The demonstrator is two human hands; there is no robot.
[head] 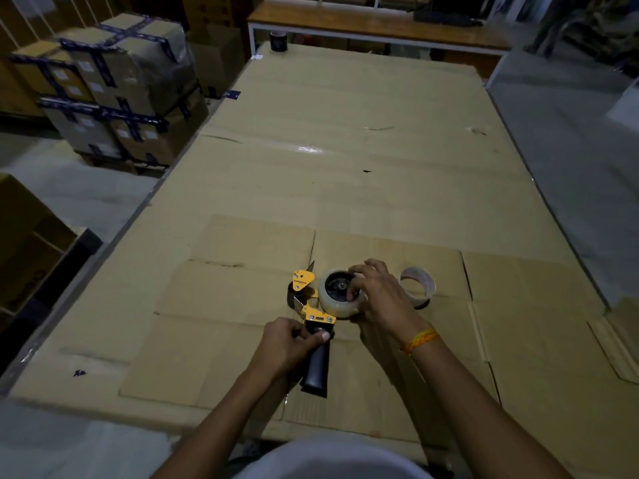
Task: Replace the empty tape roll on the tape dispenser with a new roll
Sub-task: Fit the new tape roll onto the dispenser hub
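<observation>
A yellow and black tape dispenser [313,318] lies on the cardboard-covered table [345,150], near the front edge. My left hand [288,344] grips the top of its black handle. A full clear tape roll [333,300] sits on the dispenser's black hub. My right hand [377,293] wraps the roll from the right, with fingertips on its rim and hub. The empty cardboard core [417,283] stands on its edge just right of my right hand, apart from the dispenser.
A dark tape roll [278,40] stands at the table's far edge. Taped cartons [110,88] are stacked on the floor to the left. A wooden bench [377,24] runs behind the table. Open boxes [27,247] sit at the near left.
</observation>
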